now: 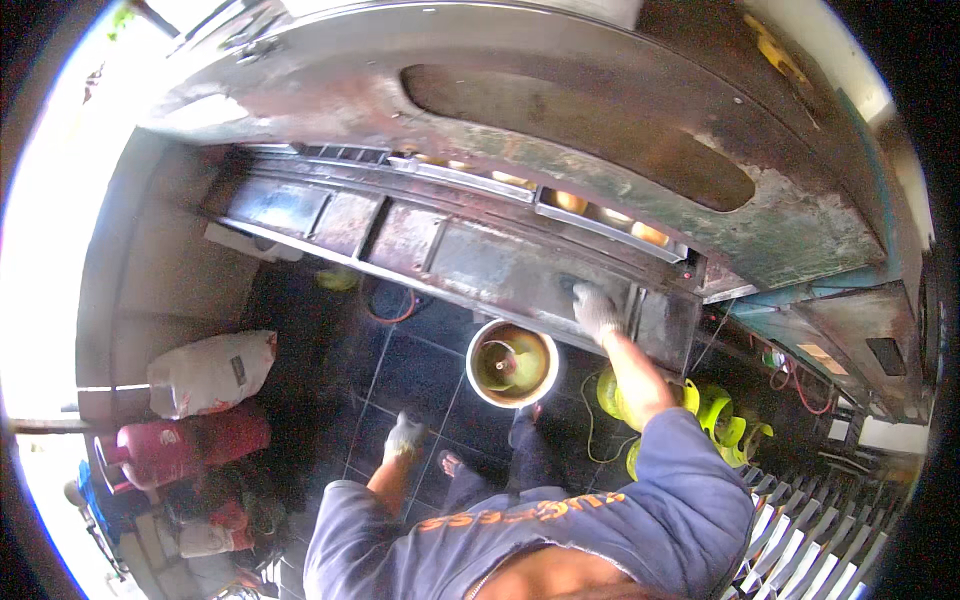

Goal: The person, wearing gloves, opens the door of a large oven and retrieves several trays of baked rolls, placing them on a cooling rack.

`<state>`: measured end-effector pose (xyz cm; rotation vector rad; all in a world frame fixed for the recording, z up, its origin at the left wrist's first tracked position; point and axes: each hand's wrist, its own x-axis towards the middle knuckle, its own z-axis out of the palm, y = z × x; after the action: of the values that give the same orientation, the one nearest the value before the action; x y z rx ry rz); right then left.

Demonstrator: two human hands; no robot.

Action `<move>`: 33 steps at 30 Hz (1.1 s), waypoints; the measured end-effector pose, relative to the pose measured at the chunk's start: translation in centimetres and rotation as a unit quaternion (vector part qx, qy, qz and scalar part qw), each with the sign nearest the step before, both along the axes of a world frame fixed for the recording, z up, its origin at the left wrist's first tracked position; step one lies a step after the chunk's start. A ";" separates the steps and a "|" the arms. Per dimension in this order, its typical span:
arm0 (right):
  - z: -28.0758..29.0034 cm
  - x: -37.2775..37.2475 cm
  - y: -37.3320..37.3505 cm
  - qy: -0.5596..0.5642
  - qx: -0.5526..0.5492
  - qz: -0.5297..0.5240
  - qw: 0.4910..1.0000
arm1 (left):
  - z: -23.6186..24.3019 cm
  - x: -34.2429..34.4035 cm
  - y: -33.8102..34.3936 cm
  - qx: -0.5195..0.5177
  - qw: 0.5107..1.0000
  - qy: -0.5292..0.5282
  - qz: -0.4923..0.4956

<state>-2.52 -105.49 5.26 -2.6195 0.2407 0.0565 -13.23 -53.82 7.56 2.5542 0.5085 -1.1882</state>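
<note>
My right hand (597,308), in a pale glove, reaches forward over the long stained metal ledge (490,255). Its fingers look stretched out at the surface, and nothing shows in them. My left hand (405,440), gloved too, hangs low over the dark tiles with its fingers loosely apart and no object in it. Between my hands, nearer the right, a round white-rimmed bucket (473,372) stands on the floor by the ledge. Inside lies a greenish curved piece (520,370) with a small hub, its kind unclear.
Metal trays (610,222) with round yellowish items sit under a large worn hood (330,95). Yellow-green gas cylinders (715,415) stand to the right, beside a slatted rack (810,530). At the left are a white sack (212,375) and a red cylinder (190,447).
</note>
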 end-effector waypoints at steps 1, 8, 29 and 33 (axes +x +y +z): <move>1.7 -2.1 4.5 -0.017 0.028 0.007 0.999 | -0.7 -5.5 6.5 0.020 0.998 0.002 0.057; 4.0 -18.8 21.8 0.208 0.056 0.059 0.975 | 0.9 -26.6 22.0 -0.049 0.985 0.115 -0.116; 4.1 23.9 13.2 0.019 -0.127 -0.121 0.984 | 5.5 0.2 27.8 -0.156 0.855 -0.102 0.483; 5.3 29.5 20.9 -0.133 -0.097 -0.056 0.985 | 4.4 5.3 26.4 -0.225 0.863 -0.099 0.441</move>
<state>26.94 -84.57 10.57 -2.7612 0.3117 -0.3708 -7.94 -27.43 11.99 1.6680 1.0443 -0.5887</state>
